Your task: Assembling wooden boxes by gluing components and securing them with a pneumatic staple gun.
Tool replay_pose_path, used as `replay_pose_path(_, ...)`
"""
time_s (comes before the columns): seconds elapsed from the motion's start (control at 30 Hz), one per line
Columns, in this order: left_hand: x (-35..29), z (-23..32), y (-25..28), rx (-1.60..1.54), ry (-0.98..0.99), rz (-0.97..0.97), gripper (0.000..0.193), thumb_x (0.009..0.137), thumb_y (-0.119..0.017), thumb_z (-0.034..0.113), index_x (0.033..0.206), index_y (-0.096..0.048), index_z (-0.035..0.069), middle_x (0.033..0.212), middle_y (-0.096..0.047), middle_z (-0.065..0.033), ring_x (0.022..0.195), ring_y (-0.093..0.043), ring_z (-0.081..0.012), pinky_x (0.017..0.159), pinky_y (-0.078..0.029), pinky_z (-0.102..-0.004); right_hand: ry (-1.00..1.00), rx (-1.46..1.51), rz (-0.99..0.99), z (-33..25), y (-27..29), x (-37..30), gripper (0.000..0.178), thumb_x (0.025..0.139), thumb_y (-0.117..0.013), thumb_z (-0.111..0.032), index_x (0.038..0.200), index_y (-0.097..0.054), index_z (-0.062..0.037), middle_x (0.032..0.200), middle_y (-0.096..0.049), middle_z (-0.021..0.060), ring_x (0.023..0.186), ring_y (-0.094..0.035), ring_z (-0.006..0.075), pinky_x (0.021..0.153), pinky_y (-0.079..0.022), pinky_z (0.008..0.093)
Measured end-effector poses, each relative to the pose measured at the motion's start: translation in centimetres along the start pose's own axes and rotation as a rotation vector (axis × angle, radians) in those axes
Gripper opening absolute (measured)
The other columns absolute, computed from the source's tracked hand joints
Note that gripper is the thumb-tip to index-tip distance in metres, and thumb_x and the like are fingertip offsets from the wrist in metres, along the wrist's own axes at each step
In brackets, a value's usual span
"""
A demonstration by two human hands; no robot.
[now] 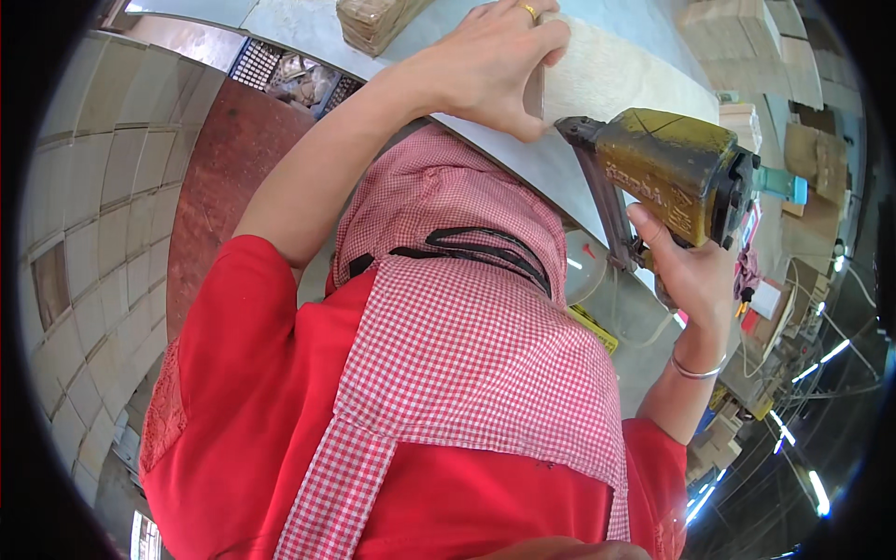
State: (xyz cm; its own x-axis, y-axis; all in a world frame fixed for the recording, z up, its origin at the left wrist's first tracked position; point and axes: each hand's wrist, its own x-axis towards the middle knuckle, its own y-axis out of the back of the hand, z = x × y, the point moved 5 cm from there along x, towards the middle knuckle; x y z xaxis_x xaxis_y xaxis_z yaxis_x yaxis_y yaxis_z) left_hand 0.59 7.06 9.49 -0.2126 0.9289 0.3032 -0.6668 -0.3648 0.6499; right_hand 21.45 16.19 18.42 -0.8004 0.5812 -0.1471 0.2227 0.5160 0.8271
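Note:
My left hand (485,65) reaches up over the grey worktop (523,163) and pinches a small wooden piece (534,93) against the edge of a pale wooden panel (616,75); a ring sits on one finger. My right hand (686,271), with a metal bangle at the wrist, grips the handle of a worn yellow nail gun (672,168). The gun's dark nose points at the worktop just right of the left fingers. A red shirt and a red checked scarf (467,336) fill the lower middle of the view.
A wrapped wooden block (373,21) lies on the worktop at the top. A dark crate of scraps (289,75) stands on the floor by a reddish mat (219,187). Stacked wooden boxes (737,37) rise at the upper right. Pale floor tiles (93,233) are on the left.

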Motion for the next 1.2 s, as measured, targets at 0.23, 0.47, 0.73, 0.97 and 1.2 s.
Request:
replay_pose_path(0.23, 0.1, -0.4, -0.3, -0.036, -0.035, 0.002, 0.062, 0.06, -0.08, 0.03, 0.104, -0.048, 0.001, 0.135, -0.034, -0.0389, 0.124, -0.037, -0.0529, 0.106, -0.033, -0.0515, -0.047, 0.059, -0.011, -0.2, -0.2, -0.2, 0.034, 0.084, -0.079, -0.028, 0.105, -0.071, -0.0018, 0.081, -0.067, 0.0003, 0.065, -0.056, 0.0062, 0.058, -0.046, 0.0243)
replay_pose_path(0.47, -1.9, -0.8, -1.3, 0.179, -0.125, 0.332, 0.066, 0.06, -0.081, 0.029, 0.113, -0.052, 0.003, 0.13, -0.047, -0.0272, 0.122, -0.045, -0.0442, 0.102, -0.038, -0.0496, 0.024, 0.047, -0.002, -0.3, -0.5, -0.2, 0.033, 0.084, -0.079, -0.018, 0.109, -0.067, 0.0007, 0.095, -0.07, 0.0049, 0.083, -0.063, 0.013, 0.075, -0.051, 0.0274)
replay_pose_path(0.73, -7.8, 5.3, -7.3, -0.149, 0.047, 0.054, 0.083, 0.074, -0.081, 0.036, 0.141, -0.043, 0.005, 0.13, -0.048, -0.025, 0.118, -0.049, -0.0408, 0.102, -0.04, -0.0468, -0.262, 0.306, 0.263, 4.3, 3.9, -3.7, 0.04, 0.076, -0.081, -0.006, 0.11, -0.062, 0.0049, 0.104, -0.07, 0.0112, 0.094, -0.068, 0.0188, 0.085, -0.052, 0.0317)
replay_pose_path(0.97, 5.0, 1.7, -9.4, -0.308, -0.056, 0.259, 0.029, 0.086, -0.067, 0.02, 0.108, -0.063, 0.003, 0.107, -0.065, -0.0168, 0.101, -0.062, -0.0342, 0.09, -0.049, -0.0406, -0.449, 0.106, 0.479, 10.9, 8.6, -11.2, 0.042, 0.079, -0.08, -0.008, 0.114, -0.06, 0.0056, 0.111, -0.067, 0.0122, 0.102, -0.064, 0.0184, 0.091, -0.049, 0.0328)
replay_pose_path(1.2, 19.7, -9.7, -5.0, 0.191, 0.112, 0.143, 0.037, 0.07, -0.072, 0.03, 0.089, -0.068, -0.002, 0.096, -0.068, -0.0243, 0.093, -0.064, -0.0394, 0.085, -0.051, -0.0438, -0.503, 0.157, 0.303, 11.3, 7.1, -15.6, 0.044, 0.082, -0.079, -0.012, 0.119, -0.058, 0.0021, 0.109, -0.068, 0.0084, 0.099, -0.064, 0.0169, 0.086, -0.051, 0.031)
